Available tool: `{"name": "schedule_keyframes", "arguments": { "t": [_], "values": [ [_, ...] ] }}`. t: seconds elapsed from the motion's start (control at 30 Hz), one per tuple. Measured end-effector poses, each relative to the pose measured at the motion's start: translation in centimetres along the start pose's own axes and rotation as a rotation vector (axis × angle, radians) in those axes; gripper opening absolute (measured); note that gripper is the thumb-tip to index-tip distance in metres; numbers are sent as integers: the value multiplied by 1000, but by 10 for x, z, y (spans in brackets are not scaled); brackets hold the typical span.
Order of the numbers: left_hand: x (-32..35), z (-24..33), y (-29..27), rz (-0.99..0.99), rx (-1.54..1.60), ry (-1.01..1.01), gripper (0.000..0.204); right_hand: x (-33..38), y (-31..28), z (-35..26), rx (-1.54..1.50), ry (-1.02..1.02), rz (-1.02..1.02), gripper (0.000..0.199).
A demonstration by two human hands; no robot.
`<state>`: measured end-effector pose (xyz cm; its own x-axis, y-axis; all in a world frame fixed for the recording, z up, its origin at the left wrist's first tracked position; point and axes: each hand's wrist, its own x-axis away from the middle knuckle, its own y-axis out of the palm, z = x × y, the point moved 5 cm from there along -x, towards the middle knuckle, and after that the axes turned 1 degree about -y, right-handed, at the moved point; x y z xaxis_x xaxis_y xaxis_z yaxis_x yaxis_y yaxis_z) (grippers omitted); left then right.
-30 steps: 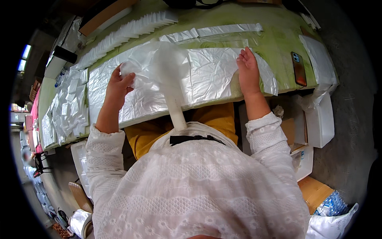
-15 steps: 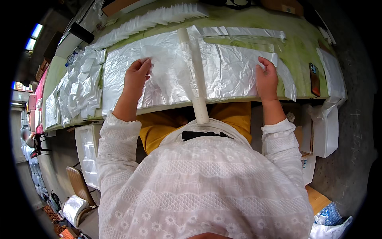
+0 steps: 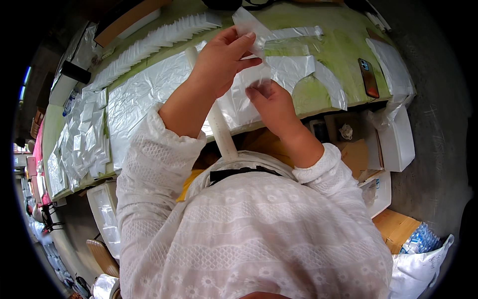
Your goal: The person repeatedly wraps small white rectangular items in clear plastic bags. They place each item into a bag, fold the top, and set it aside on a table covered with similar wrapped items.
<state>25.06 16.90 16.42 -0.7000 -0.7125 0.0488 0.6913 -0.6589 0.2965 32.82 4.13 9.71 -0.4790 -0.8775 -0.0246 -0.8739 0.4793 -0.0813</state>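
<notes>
Holding, left hand [image 3: 221, 61]: thumb and fingers closed on upper part of translucent film [image 3: 248, 22].
Right hand [image 3: 275, 107]: thumb and fingers pinched on lower part.
Film position: between both hands, over green table [image 3: 343, 47].
White tube [image 3: 222, 134]: across table's near edge.

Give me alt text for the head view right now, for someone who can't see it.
A person's left hand and right hand pinch clear film above a green table spread with silvery sheets. A white tube slants from the waist over the table's edge; a phone lies toward the right.
</notes>
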Motion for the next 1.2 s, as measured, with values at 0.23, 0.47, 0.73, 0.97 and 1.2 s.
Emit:
{"name": "schedule_keyframes", "arguments": {
  "t": [0.23,0.47,0.73,0.97,1.2],
  "values": [
    [36,-61,43,-275,-850,63,59,20,-76,66,-226,287,139,21],
    [31,-121,40,-301,-1193,98,42,32,-85,70,-192,335,62,18],
    [22,-127,33,-202,-1134,20,23,31,-88,75,-260,347,88,27],
    [15,-134,22,-182,-996,-153,25,33,-87,83,-242,270,103,40],
    [14,-139,18,-216,-875,-227,26,29,-79,64,259,-48,179,41]
  ]
}}
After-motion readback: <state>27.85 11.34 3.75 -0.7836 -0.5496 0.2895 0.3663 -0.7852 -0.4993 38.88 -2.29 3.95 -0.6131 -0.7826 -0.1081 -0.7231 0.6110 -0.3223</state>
